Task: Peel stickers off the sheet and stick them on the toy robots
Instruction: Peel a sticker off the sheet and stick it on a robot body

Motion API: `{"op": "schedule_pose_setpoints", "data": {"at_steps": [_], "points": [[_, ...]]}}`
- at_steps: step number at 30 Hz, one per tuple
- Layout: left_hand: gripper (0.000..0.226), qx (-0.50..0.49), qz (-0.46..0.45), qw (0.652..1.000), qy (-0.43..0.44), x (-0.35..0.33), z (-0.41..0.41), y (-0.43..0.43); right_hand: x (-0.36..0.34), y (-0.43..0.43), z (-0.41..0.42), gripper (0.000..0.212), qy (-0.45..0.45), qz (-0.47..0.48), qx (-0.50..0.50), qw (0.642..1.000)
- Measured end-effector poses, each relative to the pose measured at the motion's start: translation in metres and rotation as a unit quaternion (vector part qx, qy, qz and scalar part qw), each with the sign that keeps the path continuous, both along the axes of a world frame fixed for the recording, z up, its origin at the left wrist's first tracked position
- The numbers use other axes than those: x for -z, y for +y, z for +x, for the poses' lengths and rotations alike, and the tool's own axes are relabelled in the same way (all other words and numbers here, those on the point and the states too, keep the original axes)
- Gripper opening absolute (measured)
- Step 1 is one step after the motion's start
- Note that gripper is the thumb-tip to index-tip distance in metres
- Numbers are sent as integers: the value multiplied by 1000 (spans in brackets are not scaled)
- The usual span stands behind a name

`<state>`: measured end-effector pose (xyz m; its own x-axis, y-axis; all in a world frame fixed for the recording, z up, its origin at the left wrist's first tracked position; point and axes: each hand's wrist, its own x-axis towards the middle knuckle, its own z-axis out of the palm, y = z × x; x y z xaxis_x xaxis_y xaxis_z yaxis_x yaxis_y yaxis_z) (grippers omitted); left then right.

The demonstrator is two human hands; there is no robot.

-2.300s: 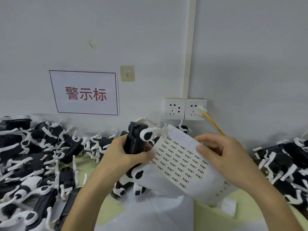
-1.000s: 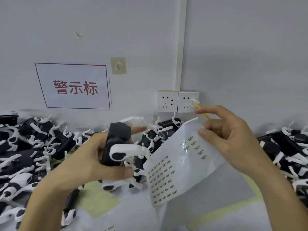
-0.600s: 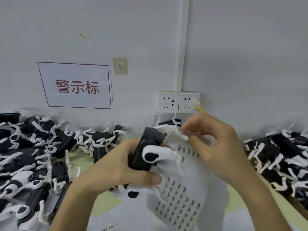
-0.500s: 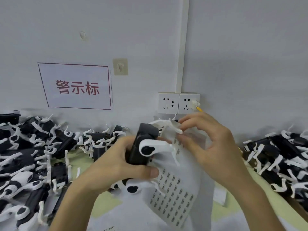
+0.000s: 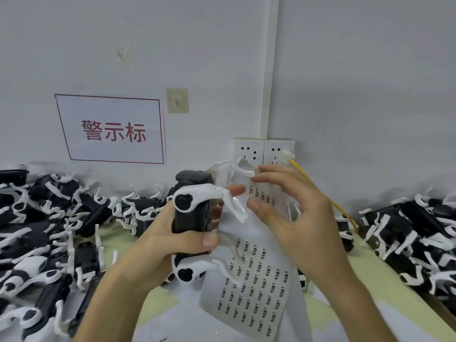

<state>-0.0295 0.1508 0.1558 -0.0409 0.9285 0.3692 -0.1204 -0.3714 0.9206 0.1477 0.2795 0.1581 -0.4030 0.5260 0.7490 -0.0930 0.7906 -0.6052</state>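
on the wall behind, a red-bordered sign (image 5: 111, 129) reads 警示标. above the pale green table (image 5: 370, 280), the left hand (image 5: 172, 245) grips a toy robot (image 5: 192, 218); the right hand (image 5: 296, 218) touches the sticker sheet (image 5: 254, 287) against it, whether pinching i cannot tell; the sheet's print is too small to read.

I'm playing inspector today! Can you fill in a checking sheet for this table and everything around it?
Surface: pale green table, with white sheets lying on its near part.
Job's things: black-and-white toy robot held up; sticker sheet behind its legs, many stickers left.
Clutter: left pile and right pile of loose toy robots.
Hands: left hand grips the toy robot; right hand has its fingers at the sheet's top, pinch unclear.
Cables: yellow cable plugged into the right wall socket.
Surroundings: white wall, sign with red characters, stick-on hook.
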Motion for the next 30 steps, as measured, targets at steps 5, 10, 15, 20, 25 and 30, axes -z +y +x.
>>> {"op": "schedule_pose_setpoints", "data": {"at_steps": [5,10,15,20,25,30], "points": [[65,3,-6,1000,-19,1,4,1,5,3,-4,26,23,-54,-20,998],[62,5,-7,1000,-20,0,9,1,8,5,-6,23,31,-85,-28,995],[56,20,4,1000,2,2,12,5,10,7,-8,17,71,-127,-61,988],[55,32,10,999,10,4,12,7,9,11,-5,18,75,-173,-96,977],[56,7,3,1000,-19,8,9,8,6,14,-2,16,70,-196,-153,966],[64,14,-2,1000,-25,8,10,9,11,13,-7,12,81,-182,-115,973]]}}
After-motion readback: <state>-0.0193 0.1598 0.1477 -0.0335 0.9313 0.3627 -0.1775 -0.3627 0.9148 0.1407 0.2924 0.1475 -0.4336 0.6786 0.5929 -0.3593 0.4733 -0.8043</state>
